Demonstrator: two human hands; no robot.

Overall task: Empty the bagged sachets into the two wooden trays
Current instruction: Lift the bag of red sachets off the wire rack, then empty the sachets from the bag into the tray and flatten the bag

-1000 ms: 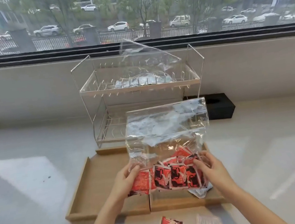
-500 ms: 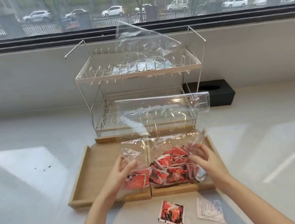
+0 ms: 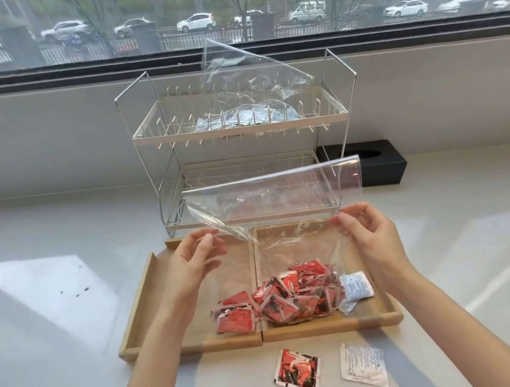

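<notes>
Two wooden trays sit side by side, the left tray and the right tray. A pile of red sachets lies across their shared divider, mostly in the right tray, with two white sachets beside it. My left hand and my right hand pinch the sides of a clear plastic bag. I hold it upside down above the trays, with its lower edge draped over the pile. Two red sachets and a white sachet lie on the table in front of the trays.
A two-tier wire rack stands right behind the trays. Its top shelf carries a second clear bag with bluish sachets. A black box sits to the rack's right, against the wall under the window.
Both hands have risen and spread apart, lifting the bag. The red sachets have slid out of it into a pile on the trays.
</notes>
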